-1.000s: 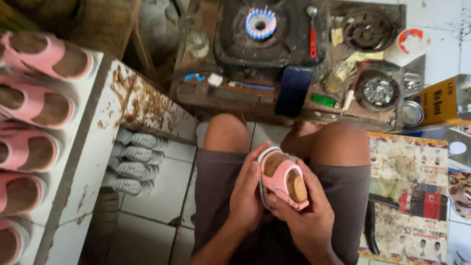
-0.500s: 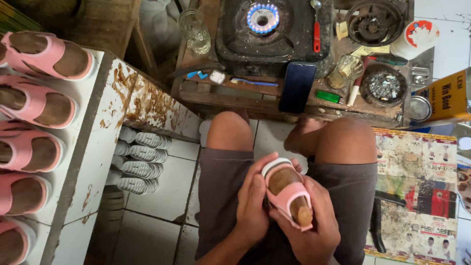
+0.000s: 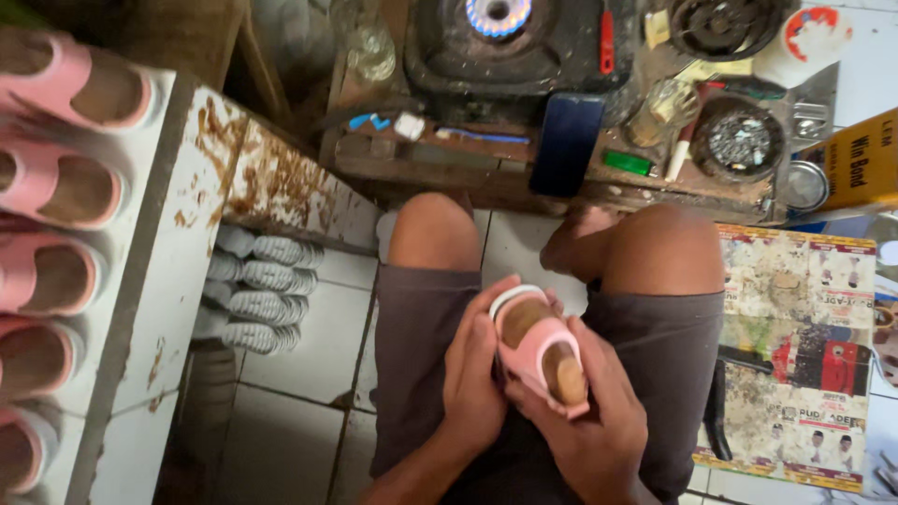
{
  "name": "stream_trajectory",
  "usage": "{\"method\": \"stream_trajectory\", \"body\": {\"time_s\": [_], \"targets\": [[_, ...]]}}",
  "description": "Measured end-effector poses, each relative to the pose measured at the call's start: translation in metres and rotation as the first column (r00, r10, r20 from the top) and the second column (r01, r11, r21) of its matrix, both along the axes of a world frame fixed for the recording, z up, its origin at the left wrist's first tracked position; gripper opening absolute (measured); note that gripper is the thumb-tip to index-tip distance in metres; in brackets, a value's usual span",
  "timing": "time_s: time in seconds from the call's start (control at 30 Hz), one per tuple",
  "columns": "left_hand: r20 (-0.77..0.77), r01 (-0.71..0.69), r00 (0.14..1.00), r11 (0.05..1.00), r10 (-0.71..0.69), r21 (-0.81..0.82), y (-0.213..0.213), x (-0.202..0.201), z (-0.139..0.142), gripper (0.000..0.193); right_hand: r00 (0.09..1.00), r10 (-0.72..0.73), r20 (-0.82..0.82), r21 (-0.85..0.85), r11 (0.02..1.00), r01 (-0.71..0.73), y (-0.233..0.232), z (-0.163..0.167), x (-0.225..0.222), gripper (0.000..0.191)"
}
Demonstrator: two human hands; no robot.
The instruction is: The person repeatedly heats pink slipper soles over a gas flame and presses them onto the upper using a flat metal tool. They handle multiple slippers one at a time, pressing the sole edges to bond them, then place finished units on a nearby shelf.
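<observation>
A small pink slip-on sandal with a brown insole (image 3: 540, 348) is held over the lap, between both hands. The left hand (image 3: 475, 374) is closed along its left side, thumb laid at the white sole edge. The right hand (image 3: 587, 425) is cupped under the heel end, fingers wrapped partly round it. Compared with half a second ago, the sandal is seen turned slightly, toe end nearer the left knee, the grip unchanged. Ahead of the hands, a round dark tin (image 3: 740, 140) filled with small grey metal bits is seen on the wooden bench (image 3: 486, 168), beside a lit gas burner (image 3: 496, 14). Left of the hands, a white shelf (image 3: 140, 281) is lined with more pink sandals (image 3: 56, 187)
</observation>
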State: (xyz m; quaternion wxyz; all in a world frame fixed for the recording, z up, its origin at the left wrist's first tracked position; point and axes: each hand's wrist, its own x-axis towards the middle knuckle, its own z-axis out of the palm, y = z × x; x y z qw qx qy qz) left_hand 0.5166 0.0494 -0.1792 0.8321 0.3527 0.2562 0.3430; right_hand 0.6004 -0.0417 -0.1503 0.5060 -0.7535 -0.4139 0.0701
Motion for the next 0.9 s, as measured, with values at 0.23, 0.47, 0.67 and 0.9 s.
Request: {"method": "stream_trajectory", "body": {"time_s": [0.23,0.47,0.67,0.9], "targets": [[0.084,0.017,0.996,1.0,-0.016,-0.012,0.002,0.001,-0.004,0.051,0.998,0.024,-0.059,0.022,1.0,-0.023,0.001,-0.001,-0.002,0.078],[0.138,0.068,0.988,0.996,-0.075,0.055,-0.006,-0.018,0.0,0.054,0.999,0.038,-0.025,0.178,0.983,-0.033,-0.007,-0.012,-0.018,0.076],[0.248,0.023,0.967,0.992,-0.054,0.127,-0.019,-0.029,-0.004,0.055,0.996,0.089,0.006,0.268,0.959,-0.087,-0.018,-0.021,-0.023,0.075],[0.242,0.011,0.969,0.983,-0.056,0.185,-0.022,-0.033,-0.007,0.054,0.997,0.078,-0.028,0.203,0.977,-0.071,-0.024,-0.023,-0.027,0.07]]}}
